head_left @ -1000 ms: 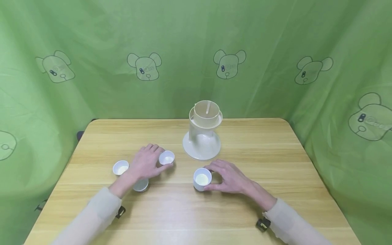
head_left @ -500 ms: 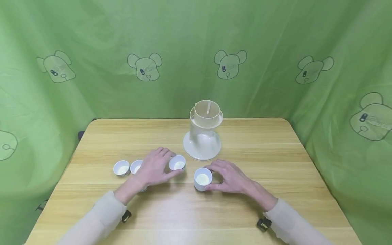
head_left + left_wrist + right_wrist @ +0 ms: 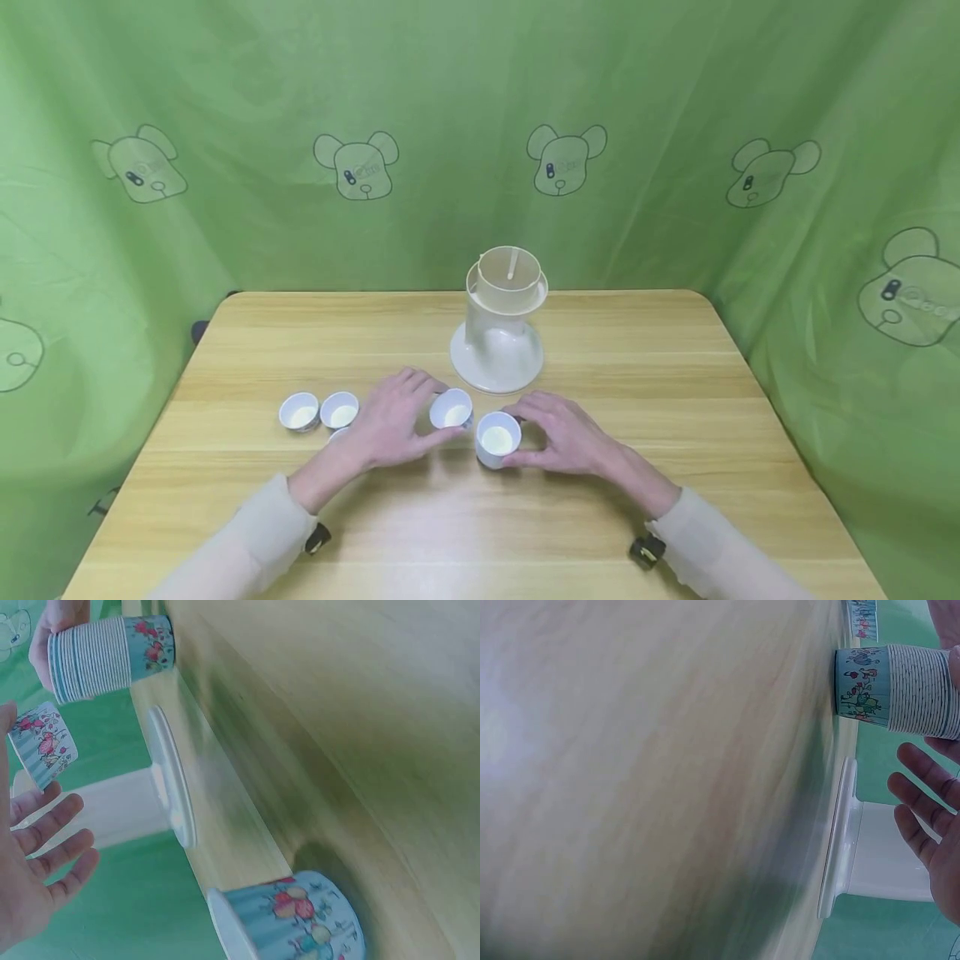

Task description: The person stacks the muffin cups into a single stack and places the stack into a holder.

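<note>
In the head view my left hand (image 3: 393,421) pinches a single paper cup (image 3: 452,409) between thumb and fingers, its mouth facing up. A flower print on light blue shows on that cup (image 3: 46,742) in the left wrist view, where it is off the table and tilted. Just to its right, my right hand (image 3: 558,433) grips a tall stack of nested paper cups (image 3: 491,458) near the top rims. The stack (image 3: 864,686) stands upright with its base on the table. Past the cups, the other fingers of both hands are spread.
A white cup dispenser (image 3: 495,367) with a round base and a ring-shaped top stands behind the hands. Two loose paper cups, one left (image 3: 299,414) and another beside it (image 3: 340,412), sit at the left. My left forearm partly covers a third cup (image 3: 339,434).
My left hand has carried its cup right and slightly nearer, close to the stack. Cups behind the left forearm have come into view. The right hand and stack stay in place.
</note>
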Tool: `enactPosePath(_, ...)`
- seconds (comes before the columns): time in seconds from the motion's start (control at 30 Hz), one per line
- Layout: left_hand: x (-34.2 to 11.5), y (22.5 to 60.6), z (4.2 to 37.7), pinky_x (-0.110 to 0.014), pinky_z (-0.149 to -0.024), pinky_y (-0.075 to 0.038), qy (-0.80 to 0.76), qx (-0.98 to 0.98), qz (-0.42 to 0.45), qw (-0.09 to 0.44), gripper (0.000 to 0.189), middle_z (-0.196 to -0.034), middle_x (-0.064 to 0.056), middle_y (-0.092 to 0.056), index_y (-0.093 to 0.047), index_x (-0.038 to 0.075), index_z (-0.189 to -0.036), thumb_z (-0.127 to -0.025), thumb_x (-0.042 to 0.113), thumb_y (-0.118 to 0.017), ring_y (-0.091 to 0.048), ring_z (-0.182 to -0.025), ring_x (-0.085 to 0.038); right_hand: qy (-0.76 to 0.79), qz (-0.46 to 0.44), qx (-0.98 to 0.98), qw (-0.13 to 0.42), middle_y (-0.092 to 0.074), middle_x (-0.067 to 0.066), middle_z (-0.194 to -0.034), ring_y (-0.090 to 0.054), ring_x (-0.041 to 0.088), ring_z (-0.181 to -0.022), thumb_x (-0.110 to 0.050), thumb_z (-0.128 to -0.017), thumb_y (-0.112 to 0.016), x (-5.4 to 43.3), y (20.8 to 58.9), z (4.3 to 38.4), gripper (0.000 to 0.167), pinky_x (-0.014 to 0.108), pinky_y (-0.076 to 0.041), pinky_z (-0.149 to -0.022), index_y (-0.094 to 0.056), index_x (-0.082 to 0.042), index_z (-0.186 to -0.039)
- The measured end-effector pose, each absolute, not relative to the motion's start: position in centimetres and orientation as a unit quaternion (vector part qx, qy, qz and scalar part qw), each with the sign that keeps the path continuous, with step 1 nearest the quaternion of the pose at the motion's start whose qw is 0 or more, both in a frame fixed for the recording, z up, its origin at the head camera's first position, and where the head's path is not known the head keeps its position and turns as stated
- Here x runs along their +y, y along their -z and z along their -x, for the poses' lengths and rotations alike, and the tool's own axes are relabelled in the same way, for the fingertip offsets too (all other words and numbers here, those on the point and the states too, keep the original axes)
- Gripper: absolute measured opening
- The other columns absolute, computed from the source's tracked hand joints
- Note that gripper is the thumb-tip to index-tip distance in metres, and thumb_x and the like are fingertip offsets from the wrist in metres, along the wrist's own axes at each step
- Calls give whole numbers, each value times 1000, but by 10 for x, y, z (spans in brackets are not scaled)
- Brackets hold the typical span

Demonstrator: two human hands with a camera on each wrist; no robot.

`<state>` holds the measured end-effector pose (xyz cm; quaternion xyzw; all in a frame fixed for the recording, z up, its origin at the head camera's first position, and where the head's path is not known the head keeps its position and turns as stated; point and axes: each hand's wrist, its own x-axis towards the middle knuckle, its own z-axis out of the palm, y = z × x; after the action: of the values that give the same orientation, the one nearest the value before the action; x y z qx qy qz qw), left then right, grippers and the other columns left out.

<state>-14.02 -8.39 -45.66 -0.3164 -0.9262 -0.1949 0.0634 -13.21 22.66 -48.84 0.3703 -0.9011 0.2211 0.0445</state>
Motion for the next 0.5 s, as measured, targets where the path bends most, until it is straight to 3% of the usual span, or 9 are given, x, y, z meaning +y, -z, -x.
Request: enactPosePath(0.5,-68,452,134,-43,-105,-57,225,-914,332,61,61,-125,-1,-72,-68,19,-129,-89,65,-73,-64,-120,-21,-221,-387,-893,61,-77,-6,-112,-70,11,-105,-67,-85,-77,227,490,134,64,34,-61,-89,-73,-18,-126)
